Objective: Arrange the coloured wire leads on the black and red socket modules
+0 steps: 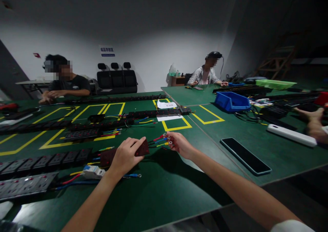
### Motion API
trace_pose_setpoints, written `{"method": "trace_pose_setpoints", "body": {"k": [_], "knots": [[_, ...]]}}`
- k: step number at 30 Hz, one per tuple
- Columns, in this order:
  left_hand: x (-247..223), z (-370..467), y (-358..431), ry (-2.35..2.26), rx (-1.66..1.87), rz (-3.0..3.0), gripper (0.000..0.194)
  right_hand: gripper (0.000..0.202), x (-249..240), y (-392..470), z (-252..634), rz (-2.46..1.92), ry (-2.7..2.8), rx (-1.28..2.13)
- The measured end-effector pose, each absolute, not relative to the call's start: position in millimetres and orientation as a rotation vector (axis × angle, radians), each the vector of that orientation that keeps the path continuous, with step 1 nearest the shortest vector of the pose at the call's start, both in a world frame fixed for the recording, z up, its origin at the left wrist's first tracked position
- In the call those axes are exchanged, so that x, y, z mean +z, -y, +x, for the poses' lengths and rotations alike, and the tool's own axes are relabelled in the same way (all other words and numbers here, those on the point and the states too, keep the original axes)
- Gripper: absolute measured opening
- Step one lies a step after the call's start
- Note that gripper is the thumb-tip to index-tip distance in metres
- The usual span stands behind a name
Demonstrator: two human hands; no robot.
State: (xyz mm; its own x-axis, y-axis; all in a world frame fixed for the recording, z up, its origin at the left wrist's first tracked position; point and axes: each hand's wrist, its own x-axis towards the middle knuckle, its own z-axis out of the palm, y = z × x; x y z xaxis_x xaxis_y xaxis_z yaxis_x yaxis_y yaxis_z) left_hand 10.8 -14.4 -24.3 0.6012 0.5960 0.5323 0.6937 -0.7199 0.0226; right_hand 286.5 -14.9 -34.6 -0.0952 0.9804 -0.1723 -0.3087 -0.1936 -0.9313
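My left hand (128,155) is closed over a dark red-brown socket strip (143,149) at the middle of the green table. Red, blue and yellow-green wires (157,142) with ring terminals come out of its right end. The fingers of my right hand (179,145) pinch the wires near those terminals; exactly which ones is hard to make out. Left of my left hand lie a row of black sockets (48,163), a white and blue circuit breaker (93,172) with wires, and a grey socket strip (28,185).
A phone (245,155) and a white bar (291,135) lie to the right, near another person's hand (314,119). A blue bin (232,102) stands farther back. Two people (69,83) (205,74) sit across the table (189,191). Yellow tape outlines mark its top.
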Motion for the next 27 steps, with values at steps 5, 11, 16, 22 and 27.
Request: {"method": "trace_pose_setpoints", "body": {"k": [5,11,16,22,27], "knots": [[-22.9,11.4,15.3,1.071,-0.779,-2.634,0.078,0.032,-34.2,15.6,286.4,-1.058,0.918,1.534],[-22.6,11.9,16.0,1.095,-0.780,-2.631,0.078,0.032,-38.5,13.1,287.9,-1.062,0.930,1.538],[-22.1,12.1,16.7,1.107,-0.786,-2.626,0.077,0.032,-38.9,13.0,288.0,-1.076,0.922,1.535],[-21.2,12.9,16.4,1.120,-0.790,-2.633,0.076,0.029,-38.6,13.9,287.3,-1.090,0.928,1.530],[-20.3,13.1,17.4,1.128,-0.788,-2.636,0.075,0.028,-39.1,13.1,287.7,-1.092,0.922,1.543]]}}
